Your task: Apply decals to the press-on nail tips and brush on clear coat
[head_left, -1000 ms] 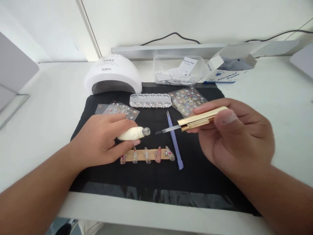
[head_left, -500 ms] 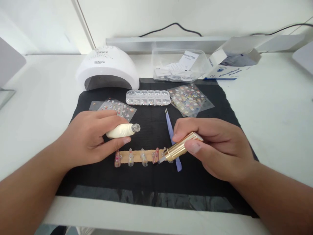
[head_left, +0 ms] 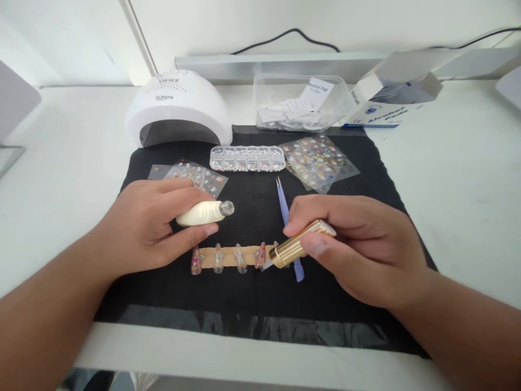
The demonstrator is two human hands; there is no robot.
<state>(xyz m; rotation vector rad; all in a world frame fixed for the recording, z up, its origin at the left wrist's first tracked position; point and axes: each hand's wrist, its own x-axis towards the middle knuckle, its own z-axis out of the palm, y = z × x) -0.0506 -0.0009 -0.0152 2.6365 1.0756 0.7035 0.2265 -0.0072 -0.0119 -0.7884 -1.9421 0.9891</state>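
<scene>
Over black mat point(head_left: 252, 293), right hand point(head_left: 358, 250) clenched round gold brush cap point(head_left: 299, 244), axis pointing eight o'clock, bristles touching nail strip point(head_left: 236, 255); left hand point(head_left: 150, 228), at nine o'clock, gripping cream bottle point(head_left: 201, 213).

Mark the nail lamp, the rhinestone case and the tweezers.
nail lamp point(head_left: 179, 103), head view, top of white dome.
rhinestone case point(head_left: 247, 158), head view, middle of clear lid.
tweezers point(head_left: 281, 200), head view, shaft near the tip.
</scene>
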